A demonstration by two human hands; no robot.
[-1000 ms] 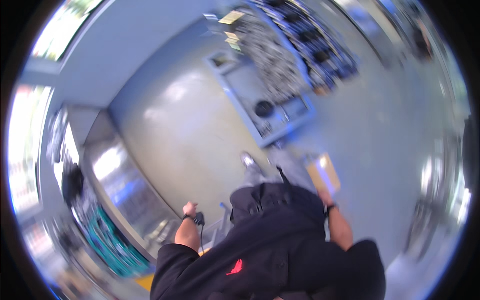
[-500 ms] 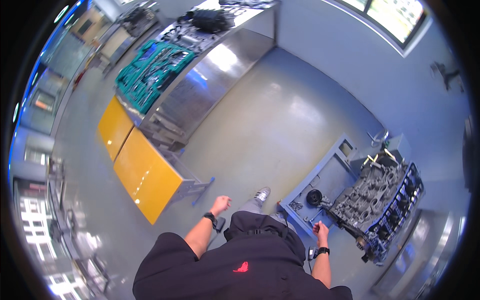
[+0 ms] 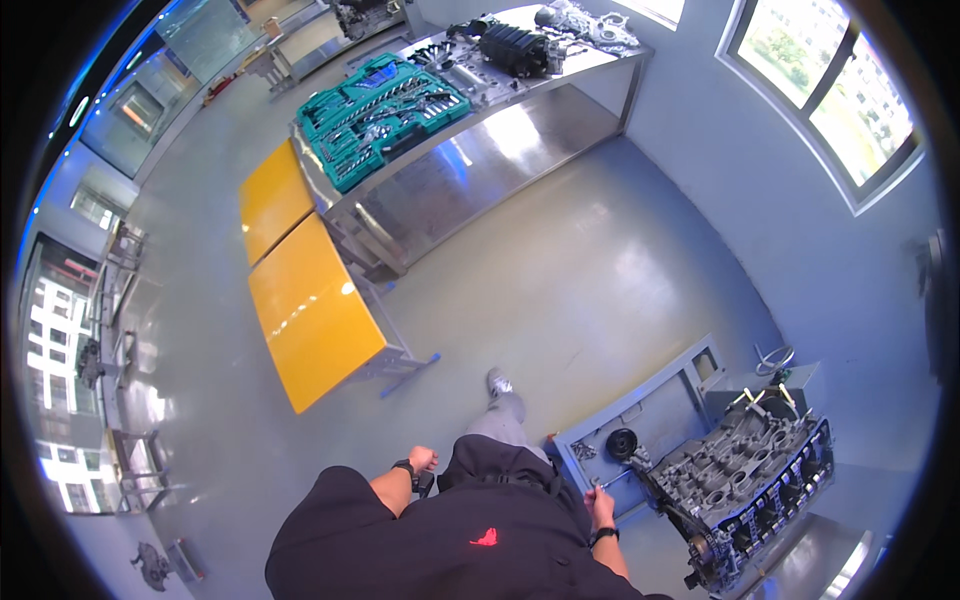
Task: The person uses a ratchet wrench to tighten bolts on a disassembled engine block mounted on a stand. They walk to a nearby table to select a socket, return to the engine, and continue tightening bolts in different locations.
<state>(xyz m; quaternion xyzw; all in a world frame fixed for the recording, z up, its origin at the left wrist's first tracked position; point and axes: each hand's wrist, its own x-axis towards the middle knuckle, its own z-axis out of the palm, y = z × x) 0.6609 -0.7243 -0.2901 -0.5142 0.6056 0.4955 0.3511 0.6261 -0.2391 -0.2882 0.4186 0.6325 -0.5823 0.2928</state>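
My left hand [image 3: 424,459] hangs at my left side, its fingers curled with nothing visible in them. A black band with a small dark box sits on that wrist. My right hand [image 3: 600,505] is held low on the right, fingers curled in, beside the near corner of a grey-blue engine stand tray [image 3: 572,447]. No held object shows in it. A thin metal rod [image 3: 617,482] lies just past its fingertips; whether they touch I cannot tell. Right of that hand a bare engine block [image 3: 735,465] is mounted on the stand, with a round black pulley [image 3: 621,443] nearby.
Ahead to the left stands a steel workbench [image 3: 500,150] bearing an opened green tool case [image 3: 370,115] and a black engine part [image 3: 515,50]. Two yellow-topped tables [image 3: 315,310] adjoin it. One shoe [image 3: 498,382] steps onto the grey floor. A window [image 3: 820,80] is at far right.
The view has swung, and the bench, tables and engine stand sit lower and mostly further right. My right hand now appears nearer the tray's near corner. Both hands stay curled.
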